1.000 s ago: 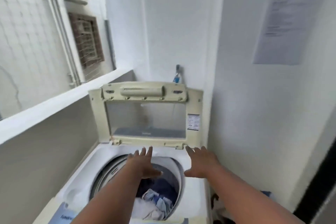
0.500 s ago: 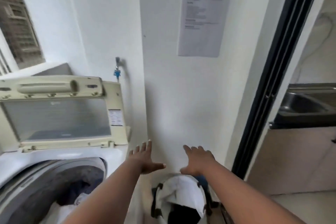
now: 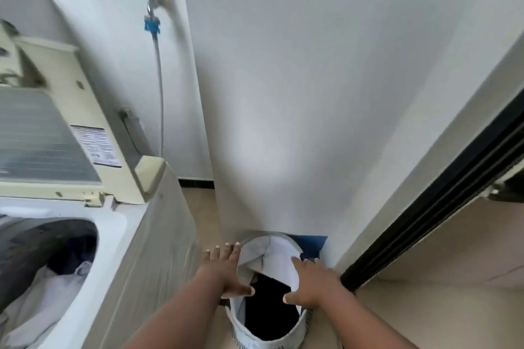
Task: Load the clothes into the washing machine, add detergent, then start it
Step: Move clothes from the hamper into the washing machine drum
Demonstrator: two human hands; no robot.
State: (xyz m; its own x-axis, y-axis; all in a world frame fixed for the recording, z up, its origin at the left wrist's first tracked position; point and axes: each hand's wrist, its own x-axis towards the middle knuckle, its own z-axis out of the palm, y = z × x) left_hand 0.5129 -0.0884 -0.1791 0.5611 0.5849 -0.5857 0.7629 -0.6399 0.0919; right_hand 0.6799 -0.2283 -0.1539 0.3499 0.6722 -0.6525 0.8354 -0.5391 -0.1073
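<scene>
Both hands reach down over a round white fabric laundry basket (image 3: 241, 317) standing on the beige floor (image 3: 204, 207) against the white wall (image 3: 312, 93). The left hand (image 3: 224, 269) has its fingers (image 3: 218, 253) straight and spread apart above the basket's left rim; the right hand (image 3: 314, 282) is likewise spread flat over the right rim. Neither holds anything. Inside the basket lie a white cloth (image 3: 272, 255) draped along the far side and a dark garment (image 3: 269, 306) below it. To the left stands the cream top-loading washing machine (image 3: 147, 235), lid (image 3: 56, 127) raised; its drum (image 3: 34, 241) holds pale and dark blue clothes (image 3: 48, 289)
</scene>
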